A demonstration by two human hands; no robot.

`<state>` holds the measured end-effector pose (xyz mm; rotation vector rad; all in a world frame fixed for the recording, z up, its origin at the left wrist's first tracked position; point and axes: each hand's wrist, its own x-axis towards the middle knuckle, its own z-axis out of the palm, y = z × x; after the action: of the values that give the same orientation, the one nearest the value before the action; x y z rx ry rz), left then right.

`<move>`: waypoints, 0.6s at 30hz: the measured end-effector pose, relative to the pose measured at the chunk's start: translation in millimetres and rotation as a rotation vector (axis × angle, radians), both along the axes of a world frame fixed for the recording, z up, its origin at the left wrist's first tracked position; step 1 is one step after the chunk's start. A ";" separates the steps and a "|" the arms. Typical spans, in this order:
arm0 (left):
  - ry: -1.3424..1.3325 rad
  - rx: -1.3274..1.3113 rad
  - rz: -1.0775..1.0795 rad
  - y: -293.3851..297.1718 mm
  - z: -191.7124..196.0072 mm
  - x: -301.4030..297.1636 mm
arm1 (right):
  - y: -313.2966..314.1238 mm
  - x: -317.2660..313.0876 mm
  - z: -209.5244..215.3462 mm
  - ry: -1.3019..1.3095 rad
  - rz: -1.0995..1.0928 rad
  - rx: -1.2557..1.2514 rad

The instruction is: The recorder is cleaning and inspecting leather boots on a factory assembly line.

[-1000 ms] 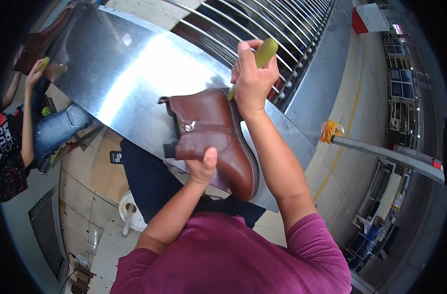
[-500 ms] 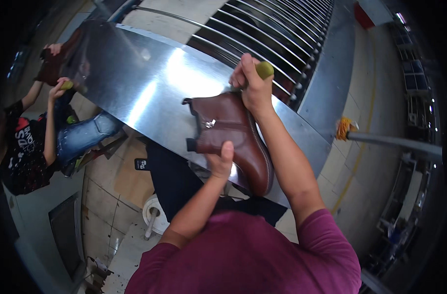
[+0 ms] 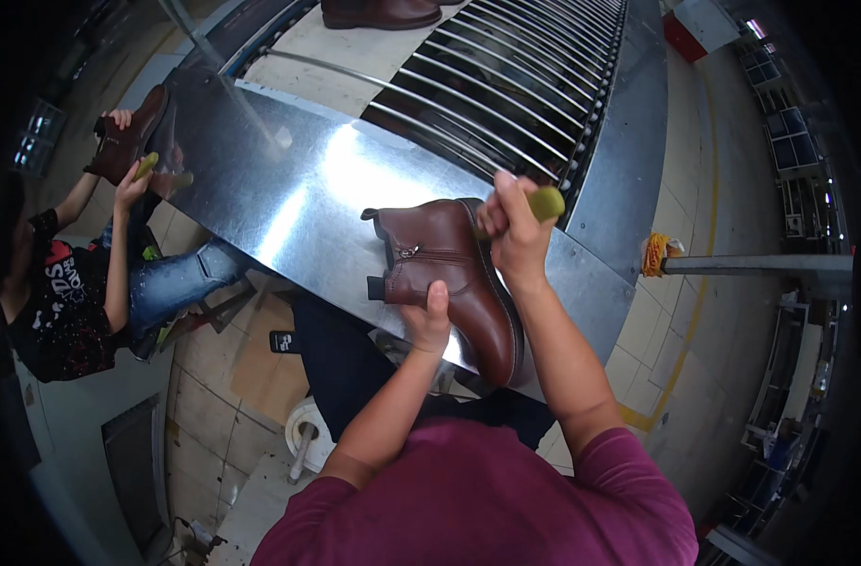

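I'm clamping my left hand [image 3: 429, 321] on the brown ankle boot [image 3: 449, 274] lying sideways on the steel table [image 3: 289, 189], right hand [image 3: 513, 231] at 1 o'clock fisted on a green-handled tool [image 3: 546, 202]; boot looks light, stiff-soled, smooth leather likely slippery, so gripping its heel-side upper.

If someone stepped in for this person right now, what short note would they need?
Left hand: grip on the side of the brown ankle boot, steadying it on its side at the edge of the shiny metal table.
Right hand: closed on a yellow-green tool, held at the boot's opening.
Done or left: cannot tell from this view; the boot is in hand, not set down.
Nearby: a co-worker at left holds another brown boot; one more boot lies on the roller conveyor.
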<state>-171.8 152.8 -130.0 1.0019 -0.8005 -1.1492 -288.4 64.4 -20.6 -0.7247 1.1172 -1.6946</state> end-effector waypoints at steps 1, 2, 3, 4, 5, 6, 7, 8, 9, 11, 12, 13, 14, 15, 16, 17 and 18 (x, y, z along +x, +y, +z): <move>-0.008 -0.002 -0.012 1.1 -3.5 -0.7 | 13.1 -3.4 -1.1 -0.023 -0.015 0.014; -0.016 -0.003 -0.026 2.4 -7.5 -1.0 | 24.5 -6.3 -1.7 -0.047 -0.032 0.029; -0.038 -0.017 -0.039 2.9 -12.1 1.3 | 33.4 -7.3 -2.7 -0.071 -0.034 0.062; -0.028 -0.043 -0.017 0.7 -6.8 -0.2 | 40.3 -7.0 2.0 -0.039 -0.048 0.110; -0.002 -0.046 -0.023 -1.4 -11.4 1.1 | 46.4 -7.4 7.1 -0.038 -0.008 0.137; 0.026 -0.049 -0.030 -3.3 -16.1 0.0 | 52.6 -10.1 11.5 -0.036 0.031 0.165; 0.060 -0.028 -0.021 -3.4 -10.9 -0.4 | 59.9 -13.6 12.8 -0.015 0.092 0.150; 0.054 -0.039 -0.031 -3.6 -5.8 -0.5 | 68.8 -18.8 16.6 -0.039 0.070 0.138; 0.050 -0.049 -0.039 -4.1 -0.5 -0.3 | 79.0 -24.0 22.8 -0.062 0.048 0.126; -0.052 -0.072 -0.060 -5.6 11.9 1.9 | 102.2 -37.3 28.7 -0.048 0.018 0.110; -0.149 -0.080 -0.074 -5.3 17.4 2.4 | 112.5 -42.1 30.6 -0.024 -0.035 0.100; -0.249 -0.074 -0.096 3.1 23.0 1.8 | 125.4 -48.4 26.6 -0.010 -0.083 0.100; -0.314 -0.149 -0.044 6.8 35.5 -4.2 | 138.0 -55.0 18.0 0.001 -0.138 0.104; -0.377 -0.227 0.006 3.0 49.6 -15.4 | 146.1 -61.6 7.0 -0.017 -0.161 0.126; -0.445 -0.308 0.046 -0.4 58.3 -26.7 | 153.9 -66.6 -7.2 -0.044 -0.193 0.151; -0.612 -0.295 0.057 -7.8 54.6 -29.3 | 165.4 -69.9 -20.6 -0.082 -0.232 0.191; -0.791 -0.281 0.052 -16.2 44.2 -26.0 | 171.3 -70.9 -24.7 -0.180 -0.249 0.248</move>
<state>-197.9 136.6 -85.7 1.2330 -1.5024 -0.5439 -359.3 235.7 -45.2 -0.2801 1.3003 -1.7461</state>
